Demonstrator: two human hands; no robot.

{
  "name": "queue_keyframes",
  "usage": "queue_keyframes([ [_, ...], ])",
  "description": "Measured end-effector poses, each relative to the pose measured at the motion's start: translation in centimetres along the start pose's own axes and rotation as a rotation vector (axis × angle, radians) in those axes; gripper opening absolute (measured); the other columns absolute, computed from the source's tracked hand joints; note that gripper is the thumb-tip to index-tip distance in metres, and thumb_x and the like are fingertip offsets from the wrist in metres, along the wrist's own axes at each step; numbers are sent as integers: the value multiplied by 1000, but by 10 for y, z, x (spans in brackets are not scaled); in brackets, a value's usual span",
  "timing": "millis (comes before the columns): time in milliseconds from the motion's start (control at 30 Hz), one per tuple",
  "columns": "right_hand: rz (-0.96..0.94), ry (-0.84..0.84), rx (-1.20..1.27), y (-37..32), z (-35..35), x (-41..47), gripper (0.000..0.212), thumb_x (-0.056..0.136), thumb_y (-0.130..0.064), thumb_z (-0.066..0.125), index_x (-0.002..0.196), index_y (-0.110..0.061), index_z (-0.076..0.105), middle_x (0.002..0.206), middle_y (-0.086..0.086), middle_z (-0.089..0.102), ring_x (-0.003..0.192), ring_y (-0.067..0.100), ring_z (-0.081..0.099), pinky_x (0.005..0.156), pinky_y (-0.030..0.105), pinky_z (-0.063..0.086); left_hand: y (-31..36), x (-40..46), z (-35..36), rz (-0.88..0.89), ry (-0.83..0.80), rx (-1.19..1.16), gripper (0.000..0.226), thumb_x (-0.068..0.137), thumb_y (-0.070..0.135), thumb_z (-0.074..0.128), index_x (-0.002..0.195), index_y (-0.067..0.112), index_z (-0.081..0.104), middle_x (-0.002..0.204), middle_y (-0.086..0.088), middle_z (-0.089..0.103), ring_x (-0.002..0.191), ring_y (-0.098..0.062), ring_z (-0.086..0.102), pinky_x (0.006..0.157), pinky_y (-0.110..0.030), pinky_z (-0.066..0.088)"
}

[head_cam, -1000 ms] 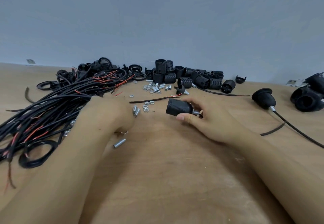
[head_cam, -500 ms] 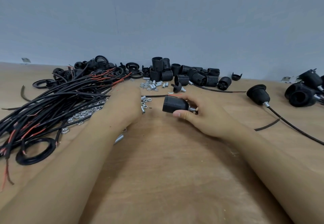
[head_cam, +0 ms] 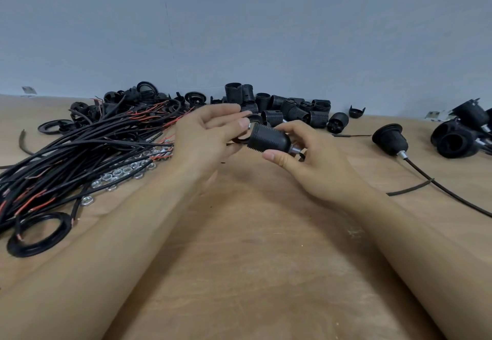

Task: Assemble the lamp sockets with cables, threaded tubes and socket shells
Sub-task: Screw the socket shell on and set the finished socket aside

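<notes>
My right hand (head_cam: 311, 163) grips a black ribbed socket shell (head_cam: 269, 141) above the table, with a short silver threaded tube (head_cam: 295, 150) sticking out of its narrow end. My left hand (head_cam: 210, 137) is raised at the shell's open end and pinches a small silver nut (head_cam: 248, 126) between thumb and fingers. A bundle of black cables with red wire ends (head_cam: 80, 153) lies at the left. Loose black shells (head_cam: 287, 110) are piled at the back by the wall.
Several silver nuts (head_cam: 119, 174) lie beside the cables. A coiled black ring (head_cam: 37, 233) lies at the near left. An assembled socket with its cable (head_cam: 390, 138) lies at the right, more finished sockets (head_cam: 460, 132) at the far right. A short black sleeve piece (head_cam: 410, 189) lies near it.
My left hand rose from the pile of small metal parts on the table and came up to the shell's open end with a nut. My right hand lifted the shell slightly.
</notes>
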State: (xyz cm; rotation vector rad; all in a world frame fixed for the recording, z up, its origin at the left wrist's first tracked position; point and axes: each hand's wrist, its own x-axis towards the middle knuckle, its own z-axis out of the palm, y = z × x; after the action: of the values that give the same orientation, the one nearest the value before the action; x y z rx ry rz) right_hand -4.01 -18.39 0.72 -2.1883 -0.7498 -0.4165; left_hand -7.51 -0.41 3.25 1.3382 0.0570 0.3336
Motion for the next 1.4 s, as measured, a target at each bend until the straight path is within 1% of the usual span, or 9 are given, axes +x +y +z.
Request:
queue_keyframes([
  [267,-39,66,-20,4,-6,0,31,83,-41,74,108,-30,59,90,-24,62,90,-7,59,71,5,40,-15,10,-3,-150,-245,-136,13,93,10,60,82,7,66,109,-18,69,105,-28,66,103,-39,51],
  [367,-98,77,-19,6,-11,0,33,81,-30,80,108,-23,62,91,-23,60,85,-8,56,68,3,38,-18,13,-8,-169,-342,-135,19,86,13,60,95,-4,62,111,-24,66,107,-30,65,108,-41,46],
  [467,-135,100,-56,5,-13,0,39,75,-17,84,109,-16,65,99,-10,62,84,2,54,73,12,38,-20,14,-9,-138,-340,-113,25,76,15,65,98,3,60,93,-16,71,92,-27,70,98,-37,54],
  [600,-257,130,-168,0,-11,-1,38,76,-10,83,110,-4,66,96,1,57,79,19,55,66,33,50,-19,12,-11,-94,-401,-102,47,77,22,65,124,18,62,110,-15,73,97,-33,71,87,-36,59],
  [700,-339,151,-230,0,-12,-2,32,80,-6,78,110,-2,67,97,8,57,76,24,56,60,43,54,-19,11,-12,-105,-421,-56,50,79,31,61,126,13,62,106,-13,73,88,-33,72,81,-32,60],
  [1033,-504,221,-522,-1,-1,-2,29,87,4,67,114,-5,70,102,21,60,77,35,57,54,40,50,-18,9,-12,-295,-381,44,60,68,58,61,104,10,68,71,-19,71,63,-22,73,55,-22,57],
  [1133,-433,185,-329,2,0,-2,28,85,-5,73,113,-8,70,100,15,59,79,24,57,58,37,53,-21,9,-13,-293,-389,11,51,73,48,64,106,10,71,82,-18,74,72,-24,74,63,-24,59],
  [1233,-234,196,-9,9,-8,1,42,78,-11,82,118,-13,68,104,5,63,87,6,58,66,12,49,-20,10,-15,-212,-404,-21,42,78,40,64,110,15,72,97,-16,75,83,-25,71,74,-27,58],
  [1400,-103,142,149,12,-5,0,41,82,-29,79,119,-29,61,108,-14,65,93,7,65,73,23,55,-22,6,-7,-159,-318,-21,50,76,40,65,120,16,62,109,-16,72,90,-33,72,83,-40,60],
])
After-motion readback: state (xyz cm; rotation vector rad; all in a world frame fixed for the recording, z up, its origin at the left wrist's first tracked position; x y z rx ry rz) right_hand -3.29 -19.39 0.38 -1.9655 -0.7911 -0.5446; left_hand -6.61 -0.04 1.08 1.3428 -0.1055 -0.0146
